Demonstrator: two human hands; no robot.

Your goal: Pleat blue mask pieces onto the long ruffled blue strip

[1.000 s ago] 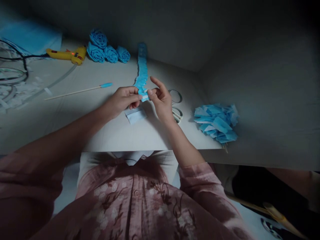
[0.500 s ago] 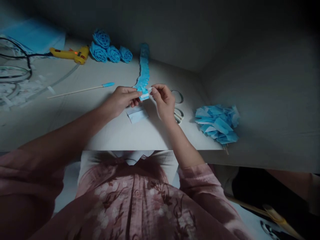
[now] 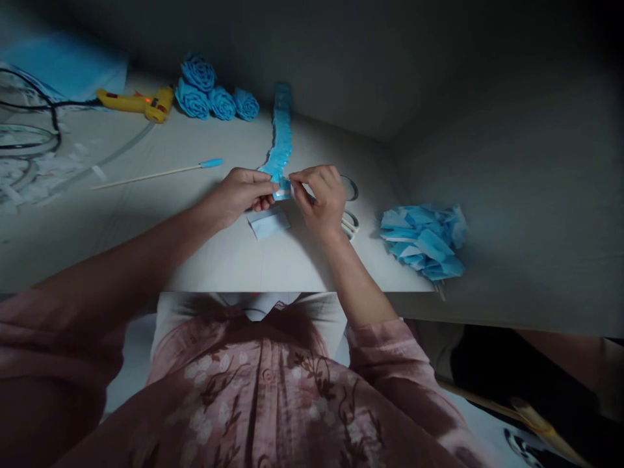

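Observation:
A long, crinkled strip of blue paper point(image 3: 280, 140) runs from the back of the table toward me. My left hand point(image 3: 248, 188) pinches its near end between thumb and fingers, from the left side. A pale band shows on the paper just past the thumb tip. My right hand point(image 3: 319, 195) is closed at the strip's right edge, thumb and forefinger drawn together; whatever lies between those fingertips is hidden. Below the hands rests a folded piece of pale blue paper point(image 3: 268, 223). Partly behind my right hand are the scissors' handles point(image 3: 350, 224) and a ring-shaped item point(image 3: 350, 188).
Several blue paper roses point(image 3: 221, 104) sit at the back, beside a yellow glue gun point(image 3: 158, 104). A thin stick with a blue tip point(image 3: 211, 163) lies left of my hands. White scraps point(image 3: 29, 175) and cables cover the far left. Bunched blue paper point(image 3: 422, 240) stands right.
My right fingers have drawn in against the strip's edge, and the white bit seen at their tips is hidden now. The raised blue fold at the strip's end looks flatter. My left hand stays put.

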